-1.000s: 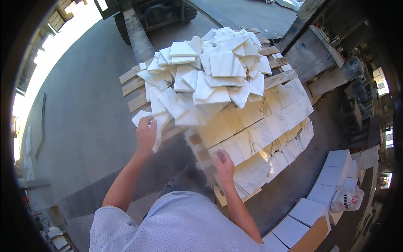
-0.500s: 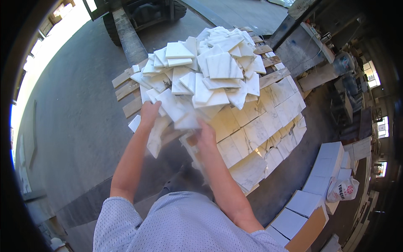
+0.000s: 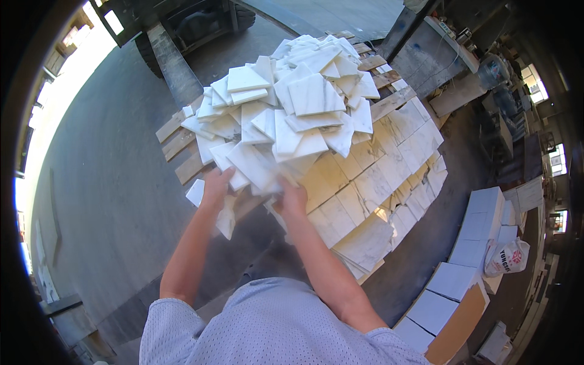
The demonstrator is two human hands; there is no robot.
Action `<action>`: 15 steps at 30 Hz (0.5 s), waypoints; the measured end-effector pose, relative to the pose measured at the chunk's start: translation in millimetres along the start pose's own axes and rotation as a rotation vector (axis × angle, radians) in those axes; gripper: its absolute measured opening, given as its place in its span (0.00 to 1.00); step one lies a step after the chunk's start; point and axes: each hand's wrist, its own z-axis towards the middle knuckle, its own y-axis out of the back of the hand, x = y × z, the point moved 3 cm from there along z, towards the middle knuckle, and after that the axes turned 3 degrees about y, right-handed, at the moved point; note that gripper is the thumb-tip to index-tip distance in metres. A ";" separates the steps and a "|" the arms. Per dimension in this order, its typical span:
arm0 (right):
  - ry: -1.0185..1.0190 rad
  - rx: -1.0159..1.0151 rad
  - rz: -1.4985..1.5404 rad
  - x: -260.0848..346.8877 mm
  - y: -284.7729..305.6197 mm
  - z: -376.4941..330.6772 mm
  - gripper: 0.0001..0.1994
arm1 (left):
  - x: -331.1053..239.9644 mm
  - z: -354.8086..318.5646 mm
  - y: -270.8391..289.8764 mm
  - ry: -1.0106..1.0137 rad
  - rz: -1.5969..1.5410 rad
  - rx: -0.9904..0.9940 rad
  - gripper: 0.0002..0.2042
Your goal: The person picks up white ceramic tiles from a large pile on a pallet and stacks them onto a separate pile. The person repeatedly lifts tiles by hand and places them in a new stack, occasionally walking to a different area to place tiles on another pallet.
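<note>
Both my hands are at the near edge of a heap of white marble tile pieces (image 3: pixel 316 97). My left hand (image 3: pixel 214 187) has its fingers closed at the lower corner of a white marble tile (image 3: pixel 227 163). My right hand (image 3: pixel 293 197) is closed at the near edge of another marble tile (image 3: pixel 252 164), which lies slanting between the hands and is blurred by motion. Below my left hand, a narrow pointed marble offcut (image 3: pixel 225 220) hangs over the edge. A small white piece (image 3: pixel 195 192) lies left of that hand.
The heap rests on a wooden pallet (image 3: pixel 180 145), beside neat rows of marble tiles (image 3: pixel 359 182). Forklift forks (image 3: pixel 173 61) reach in from behind. At right stand white boxes (image 3: pixel 447 280) and a white bag (image 3: pixel 506 257), with a metal machine (image 3: pixel 426 61) farther back.
My left hand has come nearer to me, down along the tiles. The slanting tile between the hands has shifted nearer. My right hand stays close to its place. The whole view has turned slightly.
</note>
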 end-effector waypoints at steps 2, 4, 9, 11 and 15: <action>0.013 0.031 0.042 -1.5 3.0 1.3 0.21 | -1.2 -13.0 -8.1 0.019 -0.105 0.031 0.18; -0.016 0.027 0.052 -1.5 6.8 0.7 0.21 | -12.9 -15.6 -15.9 -0.010 -0.114 0.038 0.21; -0.042 0.081 -0.012 7.6 8.0 -14.5 0.19 | -36.4 -4.9 -36.7 0.072 -0.099 -0.044 0.20; -0.076 0.097 -0.075 12.4 7.5 -19.6 0.17 | -35.6 -4.9 -35.6 0.133 -0.077 -0.023 0.22; -0.107 0.128 -0.182 15.4 10.6 -21.2 0.15 | -22.8 -8.4 -23.0 0.197 -0.179 -0.027 0.20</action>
